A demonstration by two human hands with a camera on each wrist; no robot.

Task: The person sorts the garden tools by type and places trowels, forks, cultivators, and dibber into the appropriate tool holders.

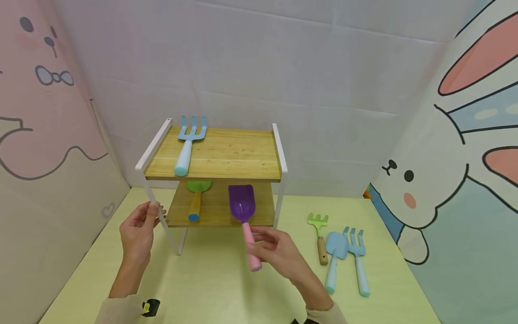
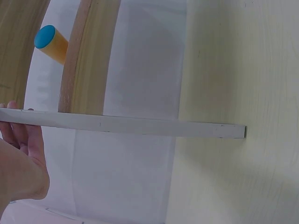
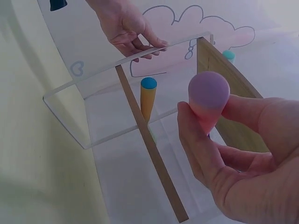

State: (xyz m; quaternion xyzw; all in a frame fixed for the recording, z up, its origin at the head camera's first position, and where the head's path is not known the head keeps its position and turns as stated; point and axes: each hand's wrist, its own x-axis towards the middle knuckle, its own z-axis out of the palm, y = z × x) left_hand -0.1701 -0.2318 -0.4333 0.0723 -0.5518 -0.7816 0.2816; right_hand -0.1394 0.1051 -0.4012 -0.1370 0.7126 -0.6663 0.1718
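My right hand (image 1: 273, 249) pinches the pink handle of a toy trowel (image 1: 243, 204) between thumb and fingers. Its purple scoop reaches over the lower board of a two-tier wooden shelf (image 1: 230, 150); whether it touches the board I cannot tell. In the right wrist view the trowel's handle end (image 3: 209, 91) faces the camera. At the shelf's left side, my left hand (image 1: 139, 227) grips the white front leg (image 2: 140, 125), fingers behind it. On the lower board lies a green trowel with an orange handle (image 1: 195, 204). A light-blue hand fork (image 1: 186, 150) lies on the top board.
Right of the shelf, on the pale table (image 1: 210, 288), lie a green fork with a wooden handle (image 1: 320, 243), a light-blue trowel (image 1: 335, 252) and another light-blue fork (image 1: 359, 265). A white cloth backdrop (image 1: 323, 148) stands behind, with printed panels at both sides.
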